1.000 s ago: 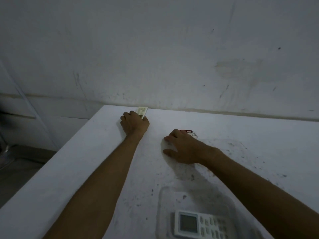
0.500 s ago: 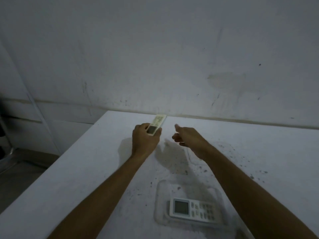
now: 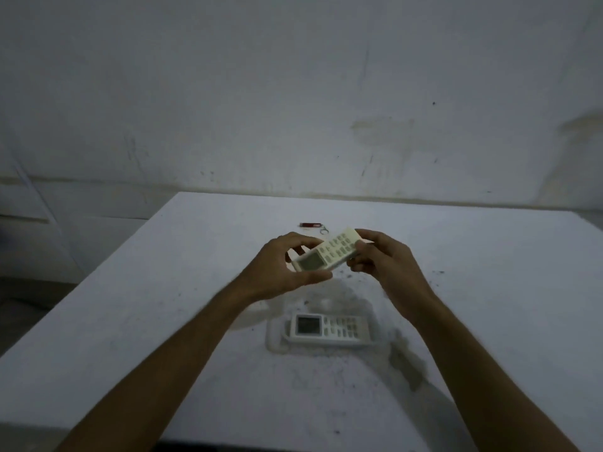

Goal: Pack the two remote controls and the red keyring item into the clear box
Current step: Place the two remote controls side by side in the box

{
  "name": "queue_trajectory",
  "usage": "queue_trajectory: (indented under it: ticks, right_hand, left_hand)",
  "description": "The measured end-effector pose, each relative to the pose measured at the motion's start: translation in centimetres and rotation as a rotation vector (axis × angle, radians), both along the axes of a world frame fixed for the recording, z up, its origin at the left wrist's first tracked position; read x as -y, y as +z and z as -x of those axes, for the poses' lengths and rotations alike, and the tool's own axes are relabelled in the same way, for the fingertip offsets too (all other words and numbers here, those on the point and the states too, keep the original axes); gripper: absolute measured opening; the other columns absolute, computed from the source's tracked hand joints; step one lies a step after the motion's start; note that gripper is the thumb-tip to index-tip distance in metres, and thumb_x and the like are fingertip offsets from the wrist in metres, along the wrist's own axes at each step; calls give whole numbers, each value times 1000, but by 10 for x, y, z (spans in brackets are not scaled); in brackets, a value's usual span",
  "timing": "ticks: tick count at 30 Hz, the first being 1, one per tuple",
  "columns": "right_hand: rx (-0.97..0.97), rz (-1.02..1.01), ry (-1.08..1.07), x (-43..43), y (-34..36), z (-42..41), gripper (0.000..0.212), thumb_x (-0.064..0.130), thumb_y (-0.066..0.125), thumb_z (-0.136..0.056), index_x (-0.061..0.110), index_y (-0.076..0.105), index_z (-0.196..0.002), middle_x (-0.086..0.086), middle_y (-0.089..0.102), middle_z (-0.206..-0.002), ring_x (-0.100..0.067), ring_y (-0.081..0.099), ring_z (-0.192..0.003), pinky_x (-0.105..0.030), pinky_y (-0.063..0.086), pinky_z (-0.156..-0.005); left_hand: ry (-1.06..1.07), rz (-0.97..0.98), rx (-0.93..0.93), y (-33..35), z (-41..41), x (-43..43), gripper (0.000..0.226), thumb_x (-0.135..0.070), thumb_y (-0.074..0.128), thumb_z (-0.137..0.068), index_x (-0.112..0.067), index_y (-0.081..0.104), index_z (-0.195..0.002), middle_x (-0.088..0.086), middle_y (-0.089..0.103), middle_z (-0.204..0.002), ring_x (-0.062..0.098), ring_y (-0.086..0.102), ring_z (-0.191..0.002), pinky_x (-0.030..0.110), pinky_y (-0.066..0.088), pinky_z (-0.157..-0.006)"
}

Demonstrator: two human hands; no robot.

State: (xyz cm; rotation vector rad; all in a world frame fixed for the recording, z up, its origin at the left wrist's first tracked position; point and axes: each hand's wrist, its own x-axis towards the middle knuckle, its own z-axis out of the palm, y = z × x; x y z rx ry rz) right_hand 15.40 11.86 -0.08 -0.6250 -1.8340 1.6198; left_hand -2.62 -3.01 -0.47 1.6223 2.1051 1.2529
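Note:
Both hands hold a cream remote control (image 3: 328, 253) in the air above the table. My left hand (image 3: 280, 265) grips its screen end and my right hand (image 3: 381, 259) grips its button end. Below them a white remote control (image 3: 329, 328) lies flat inside the clear box (image 3: 274, 337), screen to the left. The red keyring item (image 3: 310, 225) lies on the table farther back, its small metal ring to the right of it, apart from both hands.
The white table (image 3: 130, 321) has its left edge running diagonally and its near edge at the bottom. A grey stained wall (image 3: 293, 93) stands right behind the table. Dark specks are scattered around the box.
My left hand lifted the cream remote from the back of the table and brought it nearer. My right hand left the red keyring item on the table and took the remote's other end.

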Motion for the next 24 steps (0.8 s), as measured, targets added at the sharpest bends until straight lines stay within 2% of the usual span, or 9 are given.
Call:
queue_trajectory:
  ticks: [2, 4, 6, 9, 13, 15, 17, 19, 24]
  right_hand:
    - [-26, -3, 19, 2, -7, -11, 30, 18, 53, -103, 14, 68, -129, -9, 76, -104, -25, 71, -94, -43, 59, -90]
    - [-61, 18, 38, 5, -8, -18, 29, 18, 52, -103, 13, 70, -127, -12, 75, -106, -29, 68, -96, -47, 55, -89]
    - [-87, 33, 56, 8, -6, -19, 29, 18, 53, -103, 12, 69, -126, -16, 74, -107, -32, 66, -98, -52, 52, -90]
    - [-104, 60, 71, 13, -2, -14, 28, 21, 57, -101, 11, 67, -126, -11, 75, -104, -31, 67, -93, -53, 53, -89]
    - [-49, 15, 59, 15, -3, -9, 35, 36, 63, -92, 17, 68, -121, -11, 76, -105, -45, 67, -99, -58, 56, -88]
    - [7, -67, 73, 14, -5, -8, 31, 37, 62, -96, 21, 68, -121, -7, 76, -105, -42, 67, -99, -54, 58, -84]
    - [68, -159, 61, 13, -6, -7, 28, 32, 61, -98, 23, 67, -124, -1, 77, -103, -29, 71, -89, -46, 62, -79]
    - [102, -202, 63, 13, -6, -6, 36, 32, 61, -98, 25, 61, -133, 2, 76, -102, -17, 72, -79, -37, 63, -75]
    - [84, -220, 59, 15, -3, -7, 32, 28, 62, -98, 24, 65, -129, 0, 76, -99, -23, 74, -79, -33, 63, -69]
  left_hand:
    - [-38, 45, 42, 6, -4, -5, 51, -64, 69, -83, -32, 70, -124, -14, 69, -123, 6, 65, -106, 31, 58, -86]
    - [-75, 68, 122, 16, -10, -11, 45, -53, 65, -93, -27, 68, -129, -11, 72, -120, 7, 68, -105, 33, 59, -89]
    - [-152, 103, 236, 27, -15, -16, 44, -42, 65, -96, -21, 64, -135, -5, 75, -117, 11, 72, -102, 33, 60, -87]
    - [-217, 114, 334, 34, -19, -21, 38, -26, 71, -94, -13, 67, -130, 4, 75, -113, 15, 74, -100, 30, 61, -79]
    - [-196, 84, 402, 26, -15, -21, 39, -18, 76, -90, -10, 69, -127, 7, 76, -112, 20, 75, -99, 33, 62, -78]
    - [-178, 36, 483, 18, -10, -19, 37, -16, 75, -92, -8, 69, -127, 9, 77, -112, 24, 75, -100, 39, 63, -80]
    - [-155, 0, 556, 14, -5, -17, 35, -16, 72, -94, -6, 69, -128, 10, 77, -112, 28, 75, -101, 42, 63, -83]
    - [-157, 31, 569, 13, -2, -16, 40, -19, 70, -95, -8, 65, -134, 8, 77, -113, 26, 75, -104, 37, 62, -83]
    - [-200, 137, 456, 23, -9, -26, 43, -29, 66, -98, -19, 59, -139, 1, 77, -115, 15, 75, -104, 32, 59, -89]
